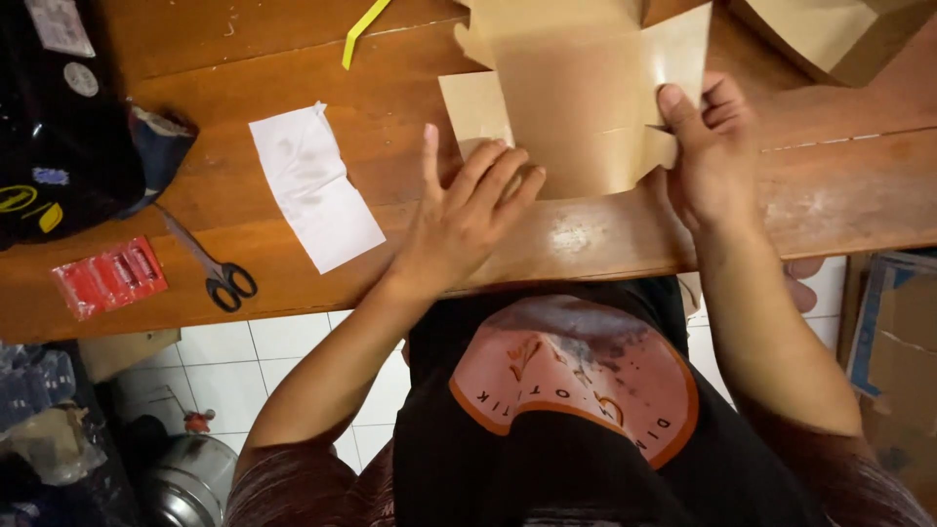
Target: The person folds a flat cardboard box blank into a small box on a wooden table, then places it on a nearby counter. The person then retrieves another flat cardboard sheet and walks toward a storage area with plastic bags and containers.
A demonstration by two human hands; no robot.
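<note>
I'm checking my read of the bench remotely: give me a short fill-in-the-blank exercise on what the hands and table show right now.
1. The left hand presses flat on the brown ____ cardboard sheet.
2. The right hand grips the sheet's ____ edge.
3. The scissors lie beside a ____ packet.
4. The white paper lies on the ____ table.

Missing words: die-cut; right; red; wooden

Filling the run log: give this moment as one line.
left hand: flat on brown cardboard box blank | right hand: pinching its flap | scissors: on wooden table
</note>
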